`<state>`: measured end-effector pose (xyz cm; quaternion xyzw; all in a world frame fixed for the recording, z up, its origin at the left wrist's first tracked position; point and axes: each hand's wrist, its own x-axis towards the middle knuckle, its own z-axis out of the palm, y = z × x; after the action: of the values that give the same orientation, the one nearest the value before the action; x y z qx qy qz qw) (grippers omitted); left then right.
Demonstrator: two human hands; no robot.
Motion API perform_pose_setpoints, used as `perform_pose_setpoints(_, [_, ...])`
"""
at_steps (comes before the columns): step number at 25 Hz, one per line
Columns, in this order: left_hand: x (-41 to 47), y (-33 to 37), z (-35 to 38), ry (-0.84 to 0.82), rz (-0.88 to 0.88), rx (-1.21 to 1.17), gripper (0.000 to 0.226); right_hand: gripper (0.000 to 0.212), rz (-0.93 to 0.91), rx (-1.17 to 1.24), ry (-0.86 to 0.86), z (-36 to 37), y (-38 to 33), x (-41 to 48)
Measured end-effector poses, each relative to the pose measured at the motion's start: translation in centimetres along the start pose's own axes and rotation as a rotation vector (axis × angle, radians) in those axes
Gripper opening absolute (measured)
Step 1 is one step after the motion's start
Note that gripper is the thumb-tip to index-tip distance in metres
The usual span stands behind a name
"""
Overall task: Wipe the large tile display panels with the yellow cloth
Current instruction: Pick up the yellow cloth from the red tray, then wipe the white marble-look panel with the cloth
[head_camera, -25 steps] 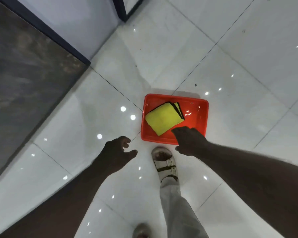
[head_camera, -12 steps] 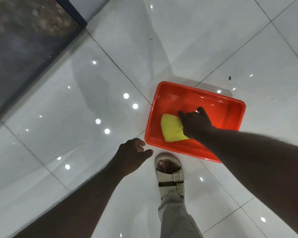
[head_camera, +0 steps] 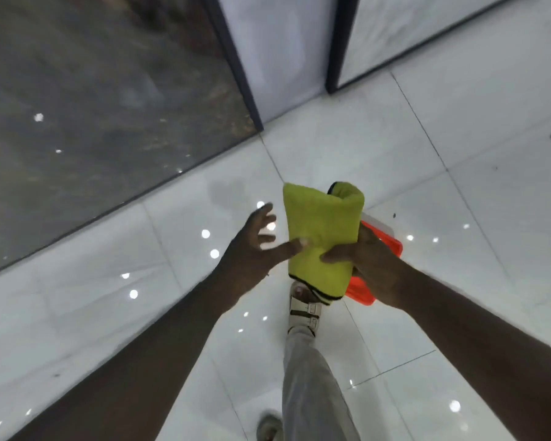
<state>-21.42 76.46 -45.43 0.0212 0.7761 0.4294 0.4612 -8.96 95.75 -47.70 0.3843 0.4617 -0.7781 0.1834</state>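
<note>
Yellow cloth (head_camera: 318,230): folded, dark trim along the lower edge, held up at mid-frame over the white floor, in front of the red tray and clear of every panel.

From the left: dark stone-look tile panel (head_camera: 93,100), filling the upper left corner and meeting the glossy white floor (head_camera: 77,313) along a slanting line. Small bright light spots across both. Past a dark frame edge, pale tile panel (head_camera: 277,49); further right, second pale panel (head_camera: 411,30), also dark-framed.

Left arm: bare, nearly straight, reaching up from the lower left corner. Left hand (head_camera: 252,249): wide, fingers spread and slightly bent, palm turned toward the cloth, thumb stretched to the right with its tip at the cloth's left edge. Grips nothing.

Below the cloth: foot in a pale sandal (head_camera: 304,308) and a light trouser leg (head_camera: 312,393). Toe of a second shoe (head_camera: 268,428), blurred, at the bottom edge.

Right hand (head_camera: 372,268): holds the cloth from its right side, thumb laid across the front face, fingers tucked behind and out of sight. Right arm bare, running in from the lower right corner.

Red tray (head_camera: 392,246): on the floor, mostly hidden behind cloth and right hand, showing only a right corner and a strip of lower rim.
</note>
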Motion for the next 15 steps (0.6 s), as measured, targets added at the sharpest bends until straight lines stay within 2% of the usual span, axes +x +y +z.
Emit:
perform_pose_setpoints(3, [-10.7, 8.0, -4.8, 0.105, 0.243, -0.001, 0.088, 0.075, -0.208, -0.194, -0.151, 7.0, -7.1, -9.6])
perform_pose_setpoints(6, [-22.3, 11.2, -9.7, 0.190, 0.406, -0.074, 0.057, 0.082, -0.377, -0.290, -0.254, 14.4, -10.3, -19.0])
perform_pose_setpoints(9, [-35.2, 9.7, -13.2, 0.229, 0.515, -0.208, 0.039, 0.091, -0.465, -0.290, -0.415, 22.2, -10.7, -28.6])
perform_pose_setpoints(12, [-46.6, 6.3, -16.6, 0.312, 0.627, -0.323, 0.035, 0.105, -0.602, -0.349, -0.593, 30.2, -10.7, -35.1])
perform_pose_setpoints(15, [-59.1, 1.0, -19.9, 0.496, 0.705, -0.453, 0.031, 0.090, -0.686, -0.493, -0.780, 39.8, -8.2, -40.4])
